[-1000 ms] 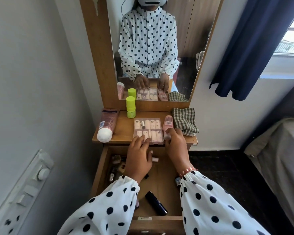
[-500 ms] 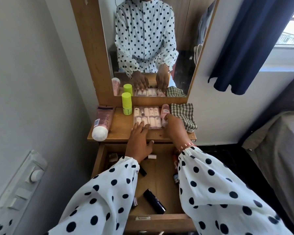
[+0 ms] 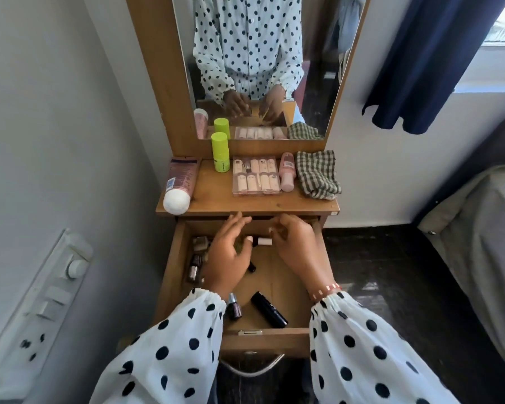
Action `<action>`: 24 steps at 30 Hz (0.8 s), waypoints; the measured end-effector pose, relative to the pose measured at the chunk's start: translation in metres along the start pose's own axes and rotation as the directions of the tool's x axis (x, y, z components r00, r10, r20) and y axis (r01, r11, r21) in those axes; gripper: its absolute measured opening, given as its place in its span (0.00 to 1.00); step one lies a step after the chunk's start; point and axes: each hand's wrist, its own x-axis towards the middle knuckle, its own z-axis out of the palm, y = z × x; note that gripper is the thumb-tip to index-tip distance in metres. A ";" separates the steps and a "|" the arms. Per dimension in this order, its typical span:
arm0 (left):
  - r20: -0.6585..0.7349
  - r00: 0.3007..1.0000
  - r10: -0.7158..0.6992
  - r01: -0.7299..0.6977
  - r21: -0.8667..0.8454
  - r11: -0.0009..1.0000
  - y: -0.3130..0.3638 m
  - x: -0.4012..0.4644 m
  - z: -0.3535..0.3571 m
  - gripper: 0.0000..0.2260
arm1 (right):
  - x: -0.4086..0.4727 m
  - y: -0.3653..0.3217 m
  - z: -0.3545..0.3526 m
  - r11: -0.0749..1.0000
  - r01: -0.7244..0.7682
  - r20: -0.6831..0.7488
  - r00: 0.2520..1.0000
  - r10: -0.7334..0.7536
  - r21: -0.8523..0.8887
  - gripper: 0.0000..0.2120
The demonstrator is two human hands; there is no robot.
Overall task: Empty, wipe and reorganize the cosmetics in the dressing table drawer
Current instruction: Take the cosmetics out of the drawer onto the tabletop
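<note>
Both hands: our left hand (image 3: 226, 255) loose, right hand (image 3: 296, 243) cannot tell | drawer (image 3: 263, 338) half emptied | bottles (image 3: 197, 259) left, wiping not begun

Drawer (image 3: 175, 266) pulled open; black tube (image 3: 268, 313), dark small bottles (image 3: 197, 262), perhaps nail polish, inside.

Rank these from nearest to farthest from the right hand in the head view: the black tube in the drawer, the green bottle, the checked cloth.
From the right hand:
1. Black tube, in the drawer near its front.
2. Checked cloth, on the tabletop's right end.
3. Green bottle, upright at the back left by the mirror.
</note>
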 end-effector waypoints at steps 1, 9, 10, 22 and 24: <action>-0.003 0.999 -0.034 0.034 -0.012 0.999 -0.002 -0.010 -0.002 0.17 | -0.012 0.002 0.006 1.000 -0.025 0.060 0.998 0.025 0.002 0.08; 0.102 0.957 -0.272 0.267 0.061 0.962 -0.020 -0.039 -0.028 0.11 | -0.057 0.010 0.037 0.971 -0.064 0.475 0.863 0.170 -0.232 0.12; 0.133 0.952 -0.277 0.262 0.119 0.958 -0.022 -0.042 -0.032 0.11 | -0.060 0.011 0.038 0.963 -0.023 0.504 0.849 0.161 -0.268 0.13; 0.393 0.806 -0.443 0.053 0.697 0.715 -0.055 -0.041 -0.048 0.20 | -0.059 0.023 0.044 0.867 0.027 0.633 0.694 0.342 -0.498 0.22; 0.411 0.765 -0.495 0.045 0.733 0.678 -0.058 -0.040 -0.047 0.23 | -0.060 0.024 0.045 0.856 0.014 0.636 0.676 0.372 -0.516 0.21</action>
